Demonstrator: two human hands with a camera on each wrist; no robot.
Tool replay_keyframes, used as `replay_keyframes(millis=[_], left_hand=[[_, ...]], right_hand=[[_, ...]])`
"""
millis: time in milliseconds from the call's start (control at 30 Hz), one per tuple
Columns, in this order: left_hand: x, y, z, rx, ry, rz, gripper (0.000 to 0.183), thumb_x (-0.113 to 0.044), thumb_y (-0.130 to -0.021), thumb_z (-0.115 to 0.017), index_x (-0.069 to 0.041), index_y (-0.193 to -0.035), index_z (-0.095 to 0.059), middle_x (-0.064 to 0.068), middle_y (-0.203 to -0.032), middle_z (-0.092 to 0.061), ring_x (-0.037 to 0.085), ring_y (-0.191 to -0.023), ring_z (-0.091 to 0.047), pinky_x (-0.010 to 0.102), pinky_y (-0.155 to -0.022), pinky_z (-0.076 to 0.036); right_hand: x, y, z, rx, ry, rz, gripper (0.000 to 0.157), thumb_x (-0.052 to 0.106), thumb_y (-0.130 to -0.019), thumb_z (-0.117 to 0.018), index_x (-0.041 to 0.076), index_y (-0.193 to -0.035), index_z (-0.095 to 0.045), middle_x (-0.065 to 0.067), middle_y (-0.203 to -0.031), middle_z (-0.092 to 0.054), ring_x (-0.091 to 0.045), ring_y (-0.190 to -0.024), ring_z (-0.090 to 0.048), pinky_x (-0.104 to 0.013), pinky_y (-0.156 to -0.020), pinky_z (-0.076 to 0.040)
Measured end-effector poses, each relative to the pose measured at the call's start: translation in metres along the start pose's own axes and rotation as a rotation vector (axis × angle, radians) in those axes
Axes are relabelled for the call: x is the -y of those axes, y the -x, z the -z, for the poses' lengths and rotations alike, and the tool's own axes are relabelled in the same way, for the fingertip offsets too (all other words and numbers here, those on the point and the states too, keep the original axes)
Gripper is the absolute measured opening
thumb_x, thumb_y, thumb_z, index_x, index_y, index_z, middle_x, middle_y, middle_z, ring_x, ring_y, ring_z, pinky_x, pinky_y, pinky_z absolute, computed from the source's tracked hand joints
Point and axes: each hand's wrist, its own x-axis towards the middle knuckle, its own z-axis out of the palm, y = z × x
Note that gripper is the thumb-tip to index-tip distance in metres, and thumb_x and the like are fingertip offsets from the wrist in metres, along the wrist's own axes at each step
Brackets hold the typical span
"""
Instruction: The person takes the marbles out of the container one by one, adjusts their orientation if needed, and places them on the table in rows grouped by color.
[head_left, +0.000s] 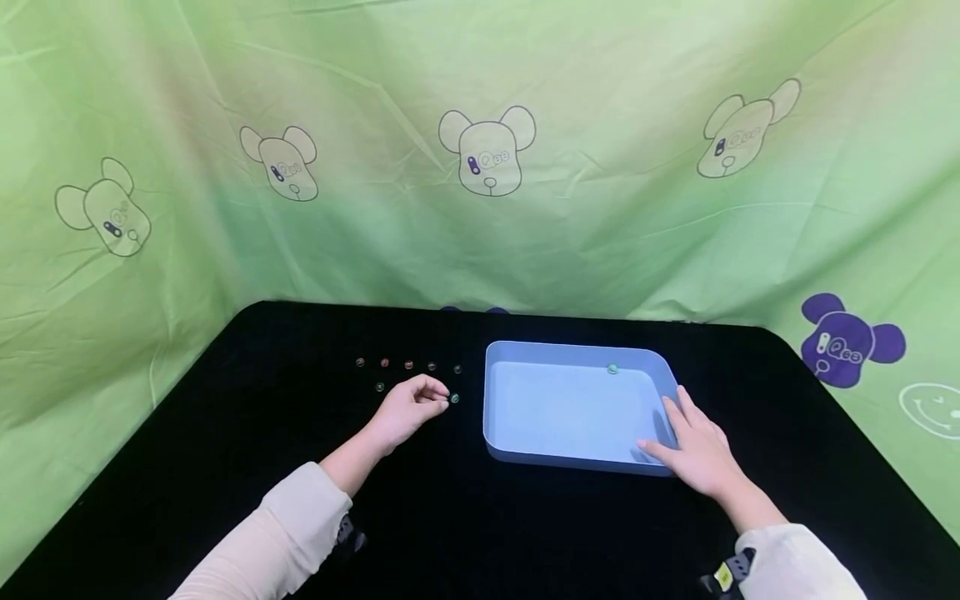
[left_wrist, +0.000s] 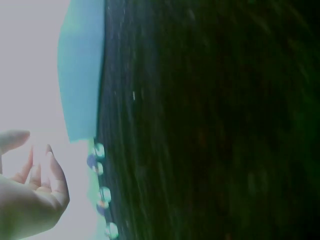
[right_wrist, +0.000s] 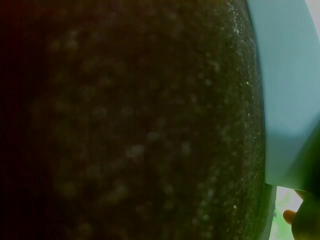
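My left hand [head_left: 408,408] is low over the black table, thumb and fingers bent toward each other. A greenish glass marble [head_left: 454,398] lies right at its fingertips. In the left wrist view, a gap shows between the thumb and fingers of the left hand [left_wrist: 37,195]. To the right, my right hand [head_left: 701,450] rests on the near right corner of a shallow blue tray [head_left: 577,458], its fingers extended over the rim. One green marble [head_left: 612,368] sits inside the tray near the back wall.
Several small glass marbles [head_left: 408,365] form a row behind the left hand, and another marble [head_left: 380,387] lies just left of it. The black cloth-covered table [head_left: 487,533] ends at a green printed curtain [head_left: 375,233] at the back and sides.
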Motion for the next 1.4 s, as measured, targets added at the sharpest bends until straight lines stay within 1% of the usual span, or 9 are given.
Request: replay_keyframes(millis=[167, 233, 433, 567, 667, 867, 1067, 1267, 1400], left_hand=[[-0.007, 0.0, -0.014, 0.018, 0.038, -0.029, 0.014, -0.001, -0.077, -0.059, 0.003, -0.091, -0.057, 0.004, -0.082, -0.058, 0.012, -0.072, -0.052, 0.024, -0.067, -0.043], [-0.011, 0.0, -0.018, 0.026, 0.062, -0.039, 0.015, 0.0, -0.077, -0.058, 0.005, -0.091, -0.057, 0.005, -0.082, -0.058, 0.012, -0.071, -0.051, 0.025, -0.066, -0.043], [-0.039, 0.008, -0.031, 0.042, 0.105, -0.083, 0.014, 0.004, -0.078, -0.055, 0.009, -0.091, -0.054, 0.01, -0.083, -0.057, 0.011, -0.07, -0.051, 0.024, -0.066, -0.042], [-0.049, 0.009, -0.041, 0.058, 0.132, -0.108, 0.014, 0.004, -0.079, -0.054, 0.01, -0.092, -0.054, 0.013, -0.085, -0.056, 0.012, -0.071, -0.05, 0.023, -0.065, -0.041], [-0.046, 0.004, -0.051, 0.072, 0.146, -0.126, 0.015, 0.003, -0.079, -0.054, 0.009, -0.093, -0.054, 0.014, -0.086, -0.056, 0.014, -0.072, -0.05, 0.024, -0.064, -0.041], [-0.034, -0.01, -0.071, 0.097, 0.144, -0.14, 0.016, -0.004, -0.08, -0.057, 0.004, -0.094, -0.057, 0.007, -0.086, -0.057, 0.011, -0.073, -0.05, 0.022, -0.064, -0.041], [-0.039, -0.016, -0.087, 0.123, 0.169, -0.133, 0.015, -0.006, -0.08, -0.058, 0.002, -0.094, -0.058, 0.003, -0.085, -0.056, 0.009, -0.074, -0.049, 0.022, -0.065, -0.041], [-0.041, -0.023, -0.101, 0.135, 0.193, -0.097, 0.014, -0.006, -0.08, -0.059, 0.0, -0.093, -0.058, 0.001, -0.084, -0.056, 0.009, -0.073, -0.048, 0.021, -0.063, -0.041], [-0.045, -0.028, -0.109, 0.149, 0.178, -0.081, 0.015, -0.007, -0.08, -0.059, -0.001, -0.093, -0.059, -0.001, -0.083, -0.056, 0.007, -0.073, -0.049, 0.02, -0.063, -0.041]], right_hand=[[0.002, 0.0, 0.001, 0.008, -0.006, -0.005, 0.081, 0.043, -0.08, -0.054, -0.013, -0.129, -0.023, -0.03, -0.136, -0.005, -0.049, -0.119, -0.013, -0.062, -0.086, -0.013], [0.002, 0.0, 0.001, 0.011, -0.005, -0.008, 0.08, 0.043, -0.08, -0.054, -0.012, -0.129, -0.023, -0.03, -0.136, -0.005, -0.048, -0.119, -0.013, -0.062, -0.086, -0.013], [0.002, 0.002, 0.003, 0.008, 0.005, -0.012, 0.08, 0.044, -0.08, -0.054, -0.013, -0.129, -0.024, -0.03, -0.136, -0.006, -0.048, -0.119, -0.013, -0.061, -0.087, -0.013], [0.002, 0.002, 0.004, 0.005, 0.006, -0.01, 0.08, 0.044, -0.08, -0.054, -0.012, -0.129, -0.024, -0.03, -0.136, -0.006, -0.048, -0.119, -0.014, -0.061, -0.086, -0.013], [0.001, 0.001, 0.004, 0.005, 0.005, -0.008, 0.08, 0.044, -0.08, -0.054, -0.013, -0.129, -0.024, -0.031, -0.136, -0.006, -0.048, -0.119, -0.014, -0.061, -0.087, -0.013], [0.001, 0.001, 0.005, 0.009, 0.008, -0.008, 0.08, 0.044, -0.08, -0.054, -0.013, -0.128, -0.024, -0.031, -0.136, -0.007, -0.048, -0.118, -0.014, -0.061, -0.087, -0.014], [0.002, 0.002, 0.006, 0.011, 0.005, -0.011, 0.08, 0.044, -0.08, -0.054, -0.013, -0.128, -0.024, -0.031, -0.136, -0.006, -0.049, -0.118, -0.014, -0.061, -0.086, -0.014], [0.001, 0.001, 0.005, 0.014, 0.007, -0.011, 0.08, 0.044, -0.08, -0.053, -0.013, -0.129, -0.024, -0.031, -0.136, -0.006, -0.049, -0.118, -0.014, -0.061, -0.086, -0.014], [0.001, 0.001, 0.005, 0.015, 0.011, -0.01, 0.08, 0.044, -0.08, -0.053, -0.013, -0.129, -0.024, -0.03, -0.136, -0.006, -0.048, -0.119, -0.014, -0.061, -0.087, -0.013]])
